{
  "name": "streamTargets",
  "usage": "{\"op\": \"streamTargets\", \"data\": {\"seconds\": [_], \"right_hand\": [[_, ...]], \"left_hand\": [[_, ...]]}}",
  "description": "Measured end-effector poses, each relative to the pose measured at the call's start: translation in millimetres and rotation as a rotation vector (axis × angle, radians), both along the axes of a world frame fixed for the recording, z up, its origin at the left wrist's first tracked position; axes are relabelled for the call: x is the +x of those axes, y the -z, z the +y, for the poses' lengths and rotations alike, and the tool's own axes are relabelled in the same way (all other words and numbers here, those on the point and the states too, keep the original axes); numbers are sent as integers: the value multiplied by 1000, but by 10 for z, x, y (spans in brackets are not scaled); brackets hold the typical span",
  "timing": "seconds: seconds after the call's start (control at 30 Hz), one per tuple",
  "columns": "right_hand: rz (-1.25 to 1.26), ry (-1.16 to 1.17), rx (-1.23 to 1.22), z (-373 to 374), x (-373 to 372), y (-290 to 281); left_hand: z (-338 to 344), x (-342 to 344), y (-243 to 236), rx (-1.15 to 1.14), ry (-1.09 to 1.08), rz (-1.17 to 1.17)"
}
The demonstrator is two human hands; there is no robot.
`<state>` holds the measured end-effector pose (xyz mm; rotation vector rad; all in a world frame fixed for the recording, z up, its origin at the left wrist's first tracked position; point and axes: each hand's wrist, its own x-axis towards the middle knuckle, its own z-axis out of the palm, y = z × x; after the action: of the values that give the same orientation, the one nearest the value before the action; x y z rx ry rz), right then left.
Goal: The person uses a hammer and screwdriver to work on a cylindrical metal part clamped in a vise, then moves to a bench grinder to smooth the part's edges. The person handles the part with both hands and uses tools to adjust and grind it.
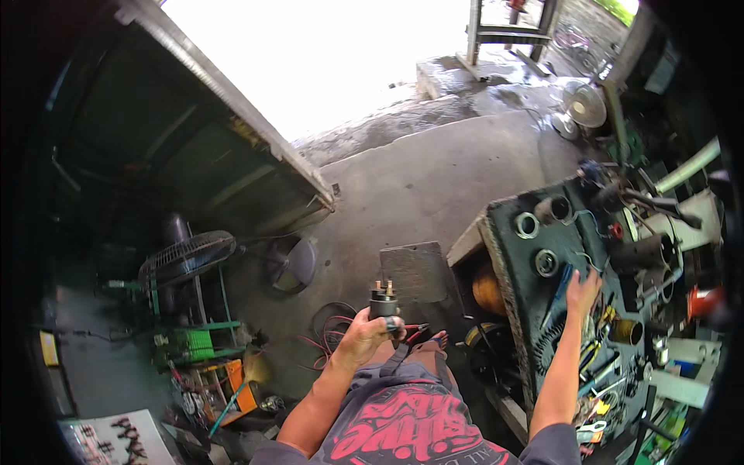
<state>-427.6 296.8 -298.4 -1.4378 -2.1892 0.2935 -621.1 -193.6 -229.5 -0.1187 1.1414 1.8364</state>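
My left hand grips a short black cylinder with brass-coloured studs on top, which looks like a starter solenoid. It is held upright in front of my body, and a dark band shows on one finger. Stretched out over the workbench, my right hand has its thumb and fingers apart. Just left of the thumb lies a screwdriver with a blue handle; whether the thumb touches it I cannot tell. Beyond the fingertips runs a thin wire. Two metal rings, one of them pale, sit farther up the bench.
Pliers, wrenches and other tools crowd the bench's near part, with a coil spring at its left edge. Red cable lies on the floor by a flat board. A large fan stands at left, another far right.
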Motion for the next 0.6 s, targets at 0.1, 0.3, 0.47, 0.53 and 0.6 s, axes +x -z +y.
{"op": "streamTargets", "data": {"seconds": [0.1, 0.3, 0.47, 0.53, 0.6], "right_hand": [[91, -13, -81, -746, -270, -155], [142, -469, -294, -2657, -1087, 110], [-218, -544, -829, -3349, -1473, 769], [-398, -470, -1097, -3409, -1466, 1033], [-513, -399, -1117, -3411, -1371, 1290]], "left_hand": [[2, -269, -245, -144, -15, 194], [-329, -1044, -444, -248, 61, 462], [-654, -1778, -721, -496, 203, 800], [-710, -2006, -842, -466, 179, 849], [-667, -2190, -871, -476, 99, 995]]}}
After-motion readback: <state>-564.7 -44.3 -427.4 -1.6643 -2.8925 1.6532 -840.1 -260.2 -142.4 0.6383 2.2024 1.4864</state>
